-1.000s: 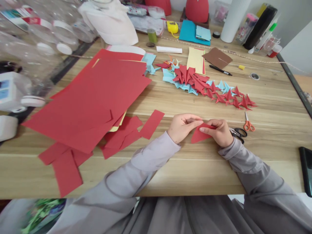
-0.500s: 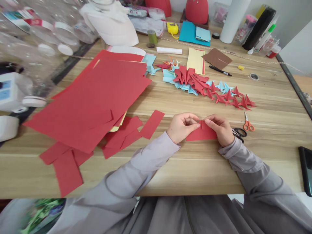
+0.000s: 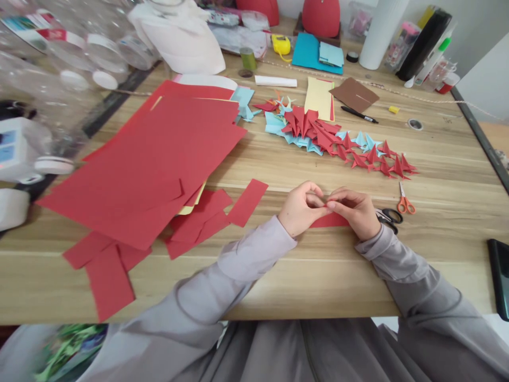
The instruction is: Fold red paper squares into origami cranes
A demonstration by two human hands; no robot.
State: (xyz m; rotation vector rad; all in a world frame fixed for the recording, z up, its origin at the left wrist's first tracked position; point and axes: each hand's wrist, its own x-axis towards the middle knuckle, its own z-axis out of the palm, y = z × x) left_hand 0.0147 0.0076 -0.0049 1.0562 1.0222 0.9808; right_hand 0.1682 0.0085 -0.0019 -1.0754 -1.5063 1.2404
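Observation:
A small piece of red paper [image 3: 330, 220] lies on the wooden table between my hands, partly hidden under the fingers. My left hand [image 3: 304, 209] pinches its upper edge from the left. From the right, my right hand [image 3: 353, 209] pinches the same edge, and the thumb tips meet near its middle. Black-handled scissors [image 3: 390, 216] lie just right of my right hand, their blades partly covered. Beyond them rest small orange-handled scissors [image 3: 404, 204]. Folded red paper cranes [image 3: 371, 158] spread out behind my hands, with light blue ones [image 3: 363, 140] among them.
Large red sheets [image 3: 159, 159] are stacked on the left, with cut red strips [image 3: 248, 201] beside them. Clear plastic bottles [image 3: 59, 95] crowd the left edge. A black pen [image 3: 360, 115], brown paper [image 3: 354, 95] and yellow tape measure [image 3: 281, 46] lie farther back. A phone [image 3: 500, 276] sits at right.
My hands have drawn closer together, and the thumbs now meet at the paper's upper edge. Less of the red paper shows between and below them.

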